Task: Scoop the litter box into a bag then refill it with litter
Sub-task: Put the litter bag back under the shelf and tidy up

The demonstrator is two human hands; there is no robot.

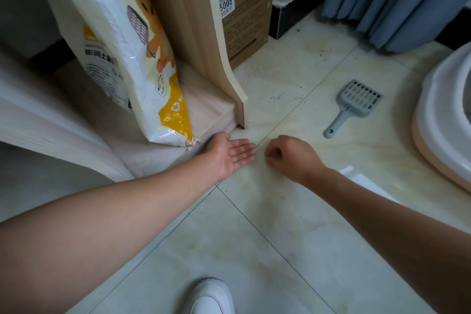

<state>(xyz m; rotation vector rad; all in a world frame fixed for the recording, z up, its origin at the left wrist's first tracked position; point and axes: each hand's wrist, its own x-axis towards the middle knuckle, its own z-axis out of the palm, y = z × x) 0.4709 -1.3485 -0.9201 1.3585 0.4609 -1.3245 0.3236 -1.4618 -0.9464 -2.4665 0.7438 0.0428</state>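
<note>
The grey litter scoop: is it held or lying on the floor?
Lying on the floor: the scoop rests flat there, apart from the left hand and right hand.

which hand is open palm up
The left hand, by the litter bag, lies palm up with fingers straight; the right hand has its fingers curled.
</note>
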